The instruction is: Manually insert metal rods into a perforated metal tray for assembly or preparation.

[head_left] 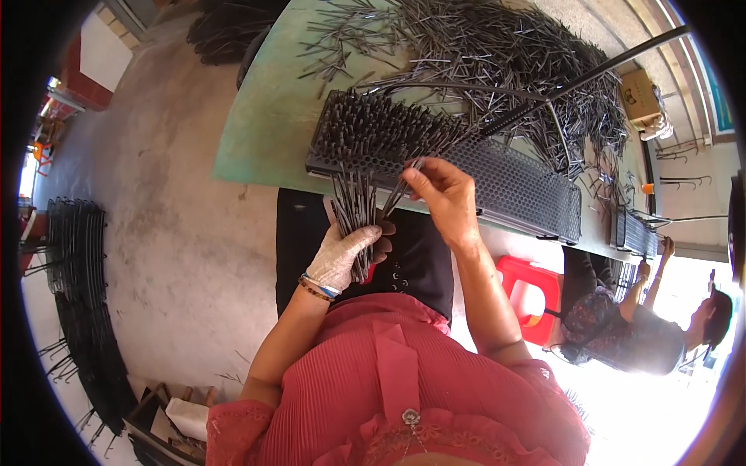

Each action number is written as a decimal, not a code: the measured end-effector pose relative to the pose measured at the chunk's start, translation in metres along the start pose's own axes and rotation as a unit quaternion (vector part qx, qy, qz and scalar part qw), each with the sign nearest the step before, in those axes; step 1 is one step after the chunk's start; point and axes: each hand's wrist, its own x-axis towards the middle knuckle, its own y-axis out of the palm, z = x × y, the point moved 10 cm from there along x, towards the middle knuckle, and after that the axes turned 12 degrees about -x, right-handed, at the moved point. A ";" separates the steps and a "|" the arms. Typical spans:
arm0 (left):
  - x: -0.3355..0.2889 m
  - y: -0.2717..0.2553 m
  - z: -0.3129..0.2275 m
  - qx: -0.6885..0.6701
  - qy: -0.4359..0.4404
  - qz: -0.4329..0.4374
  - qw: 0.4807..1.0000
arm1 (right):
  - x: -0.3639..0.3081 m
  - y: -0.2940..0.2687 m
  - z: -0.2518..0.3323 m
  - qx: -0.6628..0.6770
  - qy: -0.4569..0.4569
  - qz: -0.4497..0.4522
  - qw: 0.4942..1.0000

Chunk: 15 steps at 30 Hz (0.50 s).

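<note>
Head view, looking down: a perforated black tray [513, 182] lies along the near edge of a green table [264, 132]. Its left portion is filled with thin dark metal pins standing upright in the holes [373, 128]; the rest of the grid to the right shows open holes.

Left hand [342, 252], in a white glove, is closed around a bundle of pins [353, 213], held just below the tray's near edge and above the lap. Right hand [443, 198], bare, has thumb and fingertips pinched together on a few pins [400, 190] drawn from the bundle's top, right at the tray's front rim.

Behind the tray a large loose heap of pins [505, 54] covers much of the table, with strays scattered to the left. A dark metal rod frame [590, 78] crosses over the heap. The table's left end is bare, with open room there; the near edge is taken up by the tray.

Floor is bare concrete [163, 210]. Stacked black wire racks [78, 256] stand at the far left. A red plastic stool [532, 291] sits under the table's right side. A second person [645, 326] sits at the right, hands raised toward another tray [633, 233]. A cardboard box [641, 97] rests beyond the table.
</note>
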 end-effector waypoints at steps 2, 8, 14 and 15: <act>0.000 -0.008 0.001 0.002 -0.001 -0.010 1.000 | 0.006 0.001 0.014 -0.014 -0.019 -0.001 1.000; 0.000 -0.009 0.001 -0.020 -0.004 -0.002 1.000 | 0.029 0.007 0.041 -0.012 -0.124 -0.041 0.991; -0.001 -0.008 0.003 -0.028 -0.008 0.008 1.000 | 0.036 0.018 0.042 -0.078 -0.185 -0.052 0.978; -0.002 -0.008 0.002 -0.028 -0.006 0.011 1.000 | 0.032 0.017 0.052 -0.126 -0.221 -0.066 0.965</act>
